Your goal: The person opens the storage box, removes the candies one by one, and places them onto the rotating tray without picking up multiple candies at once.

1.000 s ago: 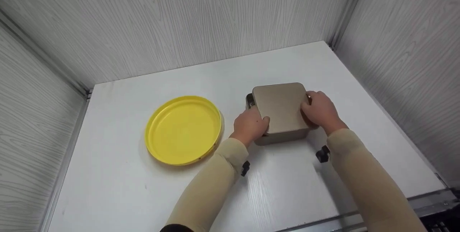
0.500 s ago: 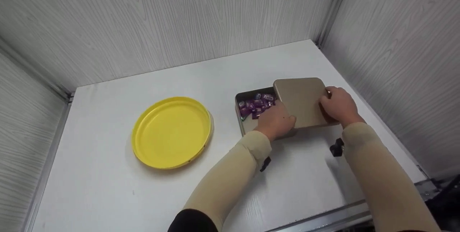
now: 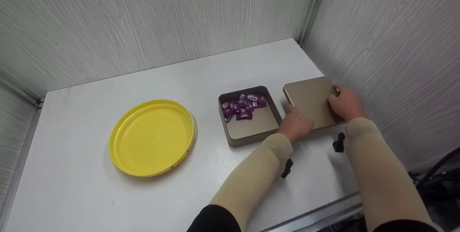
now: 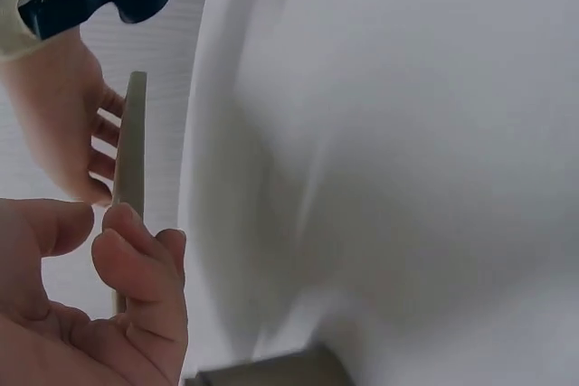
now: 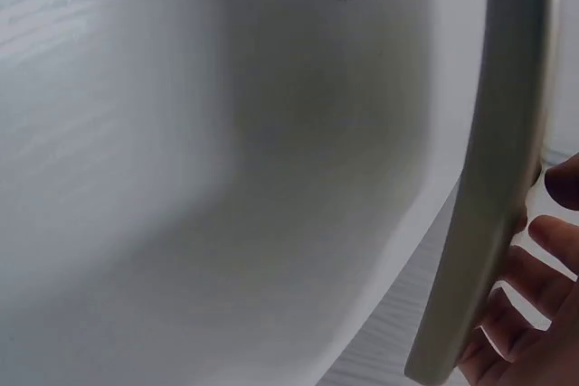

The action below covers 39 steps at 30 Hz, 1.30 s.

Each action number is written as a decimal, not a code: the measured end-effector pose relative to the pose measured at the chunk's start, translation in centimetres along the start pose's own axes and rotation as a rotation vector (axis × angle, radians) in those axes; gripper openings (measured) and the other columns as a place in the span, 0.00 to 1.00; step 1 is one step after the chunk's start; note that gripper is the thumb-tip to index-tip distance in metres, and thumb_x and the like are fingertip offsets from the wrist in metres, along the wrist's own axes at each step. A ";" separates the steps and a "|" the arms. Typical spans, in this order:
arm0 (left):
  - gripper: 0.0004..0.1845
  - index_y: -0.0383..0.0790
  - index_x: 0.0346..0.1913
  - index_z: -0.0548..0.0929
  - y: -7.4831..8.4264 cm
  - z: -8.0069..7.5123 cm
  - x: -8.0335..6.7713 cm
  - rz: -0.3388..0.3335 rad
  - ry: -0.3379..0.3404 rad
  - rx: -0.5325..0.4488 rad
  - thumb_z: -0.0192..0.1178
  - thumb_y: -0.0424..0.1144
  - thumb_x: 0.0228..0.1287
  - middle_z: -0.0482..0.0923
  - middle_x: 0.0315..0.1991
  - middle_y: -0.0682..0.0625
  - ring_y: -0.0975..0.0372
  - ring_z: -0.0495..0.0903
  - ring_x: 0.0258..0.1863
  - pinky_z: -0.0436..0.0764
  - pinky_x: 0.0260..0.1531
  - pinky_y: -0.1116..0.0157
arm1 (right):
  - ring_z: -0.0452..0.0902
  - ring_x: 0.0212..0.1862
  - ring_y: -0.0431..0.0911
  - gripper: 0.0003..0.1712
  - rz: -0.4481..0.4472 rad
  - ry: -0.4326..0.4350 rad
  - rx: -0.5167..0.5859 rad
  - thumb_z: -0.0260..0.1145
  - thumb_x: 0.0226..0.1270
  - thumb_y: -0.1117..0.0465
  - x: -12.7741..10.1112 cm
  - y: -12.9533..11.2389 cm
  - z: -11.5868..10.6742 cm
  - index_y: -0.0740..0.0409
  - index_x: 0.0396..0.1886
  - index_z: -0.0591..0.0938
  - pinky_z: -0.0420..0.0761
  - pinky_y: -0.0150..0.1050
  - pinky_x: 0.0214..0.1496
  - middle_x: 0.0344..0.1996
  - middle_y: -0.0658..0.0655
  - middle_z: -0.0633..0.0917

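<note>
Lid (image 3: 311, 100): flat, matte gold metal, square with rounded corners; half a second ago it half-covered the tin (image 3: 249, 117), now it is wholly off and sits just right of it, near the wall, gripped at opposite edges by the left hand (image 3: 295, 126) and right hand (image 3: 345, 103), fingers curled round the rim. Tin: matching gold, shallow, open on the white wood-grain tabletop (image 3: 107, 196), with purple wrapped candies (image 3: 242, 104) heaped at its far end. Plate (image 3: 152, 136): round, glossy yellow plastic, raised rim, well left of the tin.
</note>
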State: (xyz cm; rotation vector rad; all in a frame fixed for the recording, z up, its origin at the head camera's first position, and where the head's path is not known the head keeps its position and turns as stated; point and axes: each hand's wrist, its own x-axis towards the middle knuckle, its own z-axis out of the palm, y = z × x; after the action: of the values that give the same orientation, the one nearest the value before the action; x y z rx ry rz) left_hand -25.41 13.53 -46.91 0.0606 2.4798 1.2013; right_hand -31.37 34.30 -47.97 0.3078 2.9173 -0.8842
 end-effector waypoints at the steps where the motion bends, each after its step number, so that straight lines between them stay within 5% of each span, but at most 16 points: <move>1: 0.50 0.26 0.78 0.40 0.0 0.3 0.0 -0.006 -0.002 -0.024 0.58 0.46 0.67 0.80 0.32 0.47 0.59 0.77 0.29 0.76 0.30 0.64 | 0.59 0.72 0.68 0.36 0.000 -0.002 -0.005 0.47 0.73 0.58 0.1 0.2 0.1 0.66 0.78 0.59 0.60 0.65 0.70 0.72 0.73 0.64; 4: 0.50 0.28 0.79 0.37 0.0 1.2 0.1 -0.033 -0.003 -0.128 0.57 0.44 0.68 0.79 0.32 0.47 0.58 0.77 0.28 0.74 0.27 0.63 | 0.58 0.72 0.70 0.35 -0.007 -0.002 -0.032 0.48 0.73 0.58 0.3 0.8 0.5 0.67 0.77 0.60 0.59 0.66 0.70 0.71 0.74 0.65; 9: 0.50 0.33 0.80 0.35 -0.4 3.0 0.3 -0.092 0.014 -0.250 0.56 0.41 0.67 0.81 0.47 0.42 0.58 0.76 0.37 0.77 0.37 0.63 | 0.60 0.70 0.71 0.34 -0.030 -0.014 -0.089 0.49 0.72 0.58 0.6 2.1 1.5 0.69 0.75 0.63 0.60 0.67 0.68 0.69 0.76 0.67; 13: 0.53 0.35 0.81 0.37 -1.0 3.5 0.6 -0.132 0.043 -0.166 0.60 0.43 0.64 0.82 0.53 0.41 0.59 0.76 0.39 0.77 0.45 0.63 | 0.62 0.69 0.71 0.34 -0.062 -0.032 -0.127 0.49 0.72 0.57 1.0 2.4 2.3 0.69 0.73 0.65 0.62 0.67 0.67 0.68 0.76 0.69; 20: 0.55 0.31 0.80 0.39 -2.0 4.6 1.5 -0.175 0.001 0.071 0.62 0.49 0.61 0.82 0.24 0.46 0.59 0.78 0.21 0.75 0.24 0.62 | 0.66 0.64 0.73 0.33 -0.100 -0.047 -0.193 0.50 0.70 0.59 0.7 3.1 3.3 0.72 0.71 0.67 0.65 0.68 0.64 0.62 0.79 0.72; 31: 0.54 0.39 0.81 0.40 -2.1 3.9 1.0 -0.247 0.002 -0.056 0.62 0.46 0.62 0.79 0.20 0.49 0.60 0.73 0.11 0.70 0.12 0.64 | 0.66 0.60 0.77 0.33 -0.087 -0.036 -0.224 0.51 0.70 0.58 0.4 2.3 3.6 0.71 0.72 0.66 0.68 0.71 0.59 0.59 0.80 0.71; 39: 0.52 0.43 0.82 0.45 -2.1 3.1 -0.6 -0.148 -0.006 0.032 0.63 0.50 0.62 0.77 0.26 0.49 0.60 0.75 0.19 0.73 0.17 0.64 | 0.61 0.58 0.78 0.34 -0.048 -0.028 -0.247 0.50 0.71 0.55 0.2 1.8 4.1 0.70 0.72 0.65 0.64 0.75 0.56 0.62 0.80 0.66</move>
State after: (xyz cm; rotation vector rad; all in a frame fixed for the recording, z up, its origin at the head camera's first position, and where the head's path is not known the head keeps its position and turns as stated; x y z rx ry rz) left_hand -23.45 14.42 -50.02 -0.1088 2.4503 1.0986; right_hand -31.15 33.56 -52.35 0.2060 2.9746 -0.5190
